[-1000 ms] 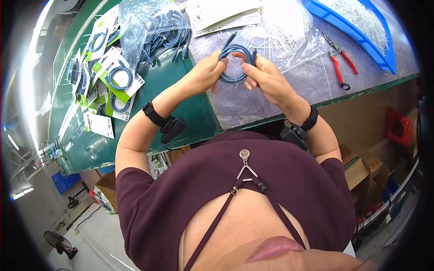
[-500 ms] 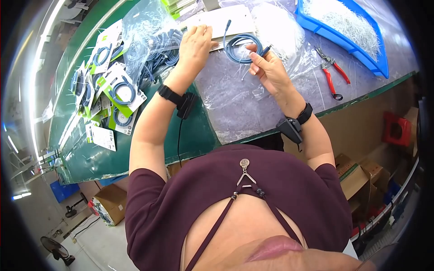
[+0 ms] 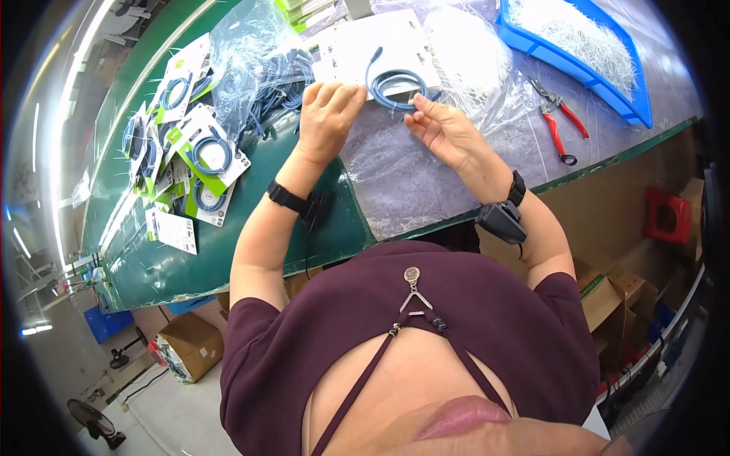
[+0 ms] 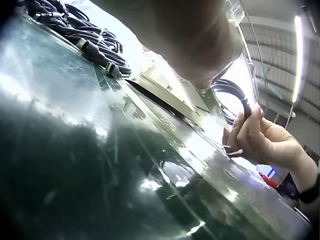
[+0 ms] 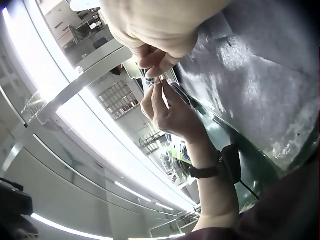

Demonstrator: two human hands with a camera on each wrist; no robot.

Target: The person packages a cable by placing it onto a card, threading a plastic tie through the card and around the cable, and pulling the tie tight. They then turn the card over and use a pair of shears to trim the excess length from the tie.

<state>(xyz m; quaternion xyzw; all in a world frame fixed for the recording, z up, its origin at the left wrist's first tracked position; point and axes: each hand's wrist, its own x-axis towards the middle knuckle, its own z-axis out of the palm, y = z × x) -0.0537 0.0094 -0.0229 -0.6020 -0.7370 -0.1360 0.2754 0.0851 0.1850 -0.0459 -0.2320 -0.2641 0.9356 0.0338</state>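
Note:
A coiled blue cable point(image 3: 398, 90) hangs from my right hand point(image 3: 449, 133), its thumb and fingers pinching the coil's right side. One connector end sticks up at the coil's upper left. To the left of the coil is my left hand point(image 3: 328, 118), fingers bent with their tips drawn together, in front of the white printed cards point(image 3: 365, 38). I cannot tell whether the left hand holds anything. In the right wrist view, the fingertips of the left hand point(image 5: 172, 112) appear close to those of the right hand point(image 5: 157, 30).
Left on the green table point(image 3: 160, 266) lie carded blue cables point(image 3: 209, 156), beside a clear bag point(image 3: 247, 45) and loose cables point(image 3: 285, 83). White strips point(image 3: 464, 57) lie behind the right hand. Red-handled cutters point(image 3: 561, 121) and a blue tray point(image 3: 608, 80) of white strips lie to the right.
My left hand let go of the coil, reached forward to the cards, then came back toward me. The right hand kept its hold on the coil, now lower over the cards.

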